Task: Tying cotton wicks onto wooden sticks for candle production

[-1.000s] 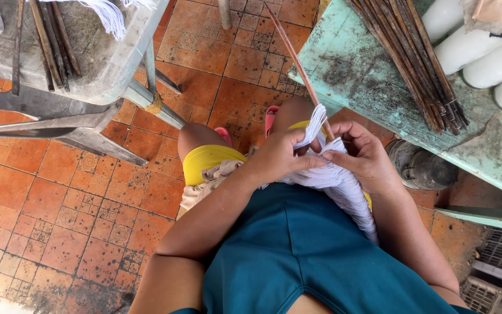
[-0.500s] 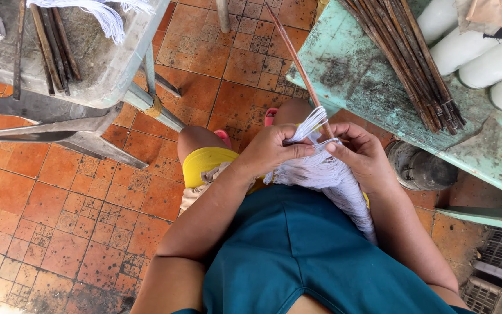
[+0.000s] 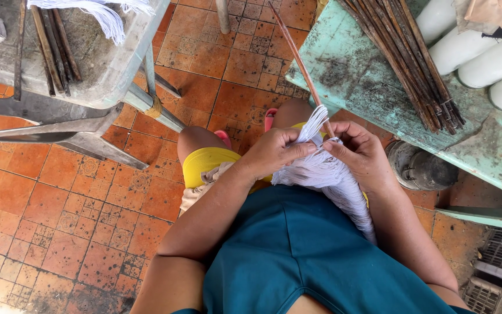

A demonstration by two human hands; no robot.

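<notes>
I sit with a thick bundle of white cotton threads [image 3: 335, 180] lying across my lap. My left hand [image 3: 274, 152] pinches the upper end of the threads, where a small tuft fans upward. My right hand [image 3: 362, 156] grips the same end together with a long thin brown stick [image 3: 299, 61]; the stick slants up and away to the left over the tiled floor. Both hands touch at the thread end, above my knees and yellow shorts [image 3: 207, 160].
A worn green bench [image 3: 373, 87] on my right carries a pile of dark sticks [image 3: 408, 55] and white cylinders [image 3: 489, 64]. A grey plastic stool [image 3: 97, 64] at upper left holds more sticks and white threads [image 3: 108, 14]. Orange floor tiles [image 3: 59, 203] lie to the left.
The thread tuft at my fingertips shifted slightly and the bundle below my hands drew tighter. My fingers moved a little on the stick; the arms stayed in place.
</notes>
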